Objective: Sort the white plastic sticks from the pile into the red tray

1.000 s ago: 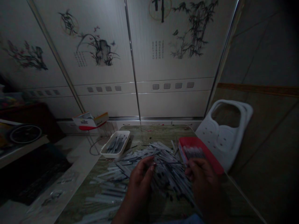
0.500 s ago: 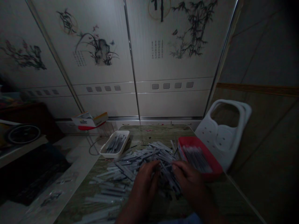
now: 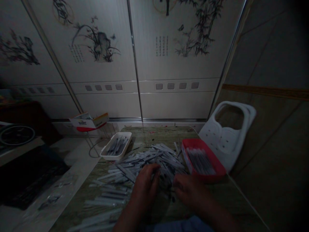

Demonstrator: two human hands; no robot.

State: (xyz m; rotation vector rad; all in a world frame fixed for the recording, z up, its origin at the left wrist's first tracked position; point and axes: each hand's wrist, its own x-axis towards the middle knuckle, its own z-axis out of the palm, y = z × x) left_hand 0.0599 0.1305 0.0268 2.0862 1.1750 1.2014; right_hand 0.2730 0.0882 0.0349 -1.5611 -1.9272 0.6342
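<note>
A loose pile of slim, pen-like tubes (image 3: 154,154), clear or whitish with dark cores, is spread over the table. At the pile's near edge my left hand (image 3: 146,180) has its fingers curled and pressed together; a small dark bit shows at the fingertips, too dim to name. My right hand (image 3: 187,188) is closed just to the right of it, and its fingers hide whatever it holds. Small dark pieces (image 3: 171,197) lie between the hands. Beyond my right hand, a red tray (image 3: 219,167) holds many such tubes lying side by side.
A white tray (image 3: 103,155) with more tubes stands at the table's far left. Behind the right edge leans a white folding chair (image 3: 224,138). An open carton (image 3: 82,122) rests on a red stool beyond the table (image 3: 166,132). White panel doors (image 3: 176,106) close off the back.
My right hand has drawn back toward me and curled tighter. My left hand stays beside the pile. The whole view has shifted slightly.
</note>
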